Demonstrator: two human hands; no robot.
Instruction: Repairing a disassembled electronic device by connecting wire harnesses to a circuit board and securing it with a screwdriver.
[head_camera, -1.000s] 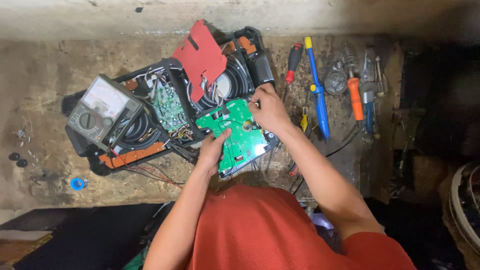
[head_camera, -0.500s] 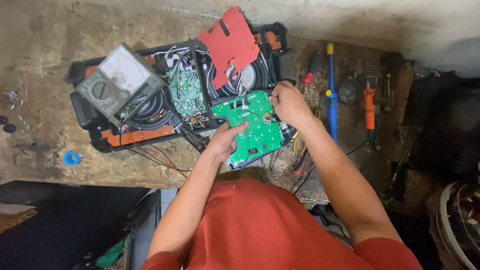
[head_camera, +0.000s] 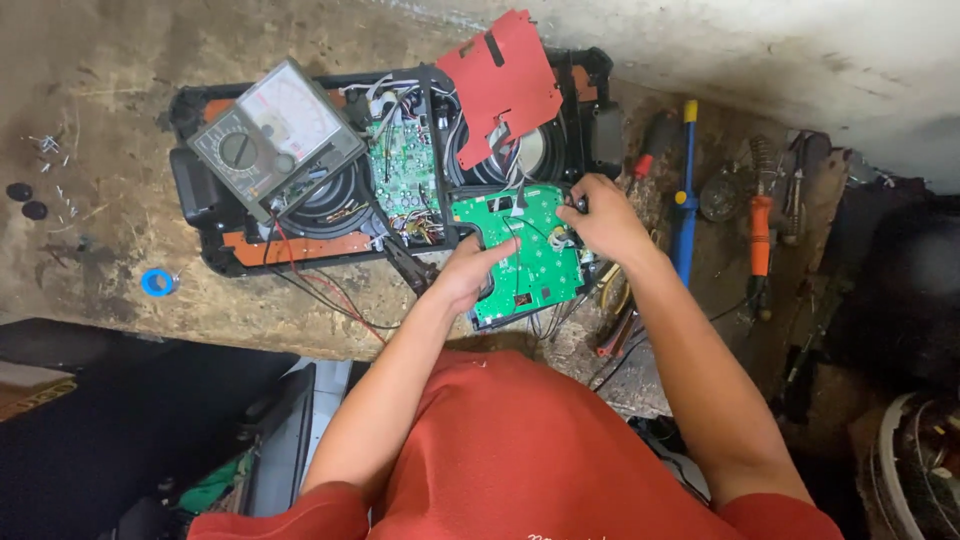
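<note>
Near the front edge of the worn brown surface (head_camera: 120, 120), a green circuit board (head_camera: 525, 255) lies tilted, partly over the lower right corner of an opened black speaker case (head_camera: 200, 205) and trailing thin wires toward the person. Both hands are on it: the left hand (head_camera: 470, 272) lies across the board's lower left part with the fingers spread flat over it, and the right hand (head_camera: 600, 215) is curled at the board's upper right edge, fingertips pinched on a small dark part there, though what exactly it grips is too small to tell. Inside the case sit a second, narrower green board (head_camera: 405, 180) crowded with parts, two round speaker cones, and a red sheet (head_camera: 500, 80) propped up over the right cone. An analog multimeter (head_camera: 275, 135) with a dial rests tilted on the left cone, its red and black leads running down across the surface. To the right of the hands lie a blue-handled tool (head_camera: 686, 200) with a yellow tip, a red-handled screwdriver (head_camera: 650, 150) and an orange-handled tool (head_camera: 760, 235). A small blue ring (head_camera: 157, 282) lies at the left, well apart from the case, and small screws (head_camera: 50, 145) are scattered farther up.
</note>
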